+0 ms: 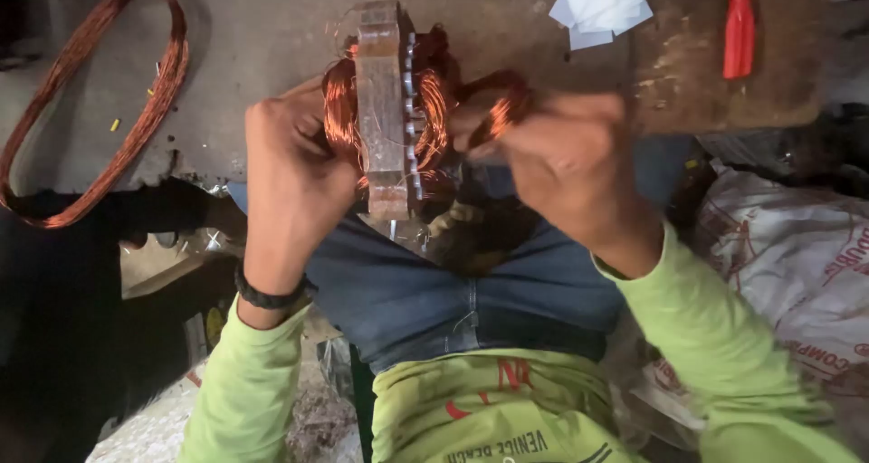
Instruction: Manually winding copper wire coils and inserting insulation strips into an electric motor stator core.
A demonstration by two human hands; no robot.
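Note:
A rusty laminated motor stator (382,101) stands on edge at the rim of the workbench, above my lap. Copper wire windings (433,110) bulge from both of its faces. My left hand (294,178) grips the stator's left side over the copper bundle there. My right hand (561,160) is closed on a loop of copper coil (501,110) that runs from the stator's right face. White insulation slips show along the stator's slots.
A large loose hoop of copper wire (136,110) lies on the workbench (253,38) at left. White paper pieces (602,6) and a red tool handle (740,24) rest at the back right. A printed white sack (797,264) sits at my right.

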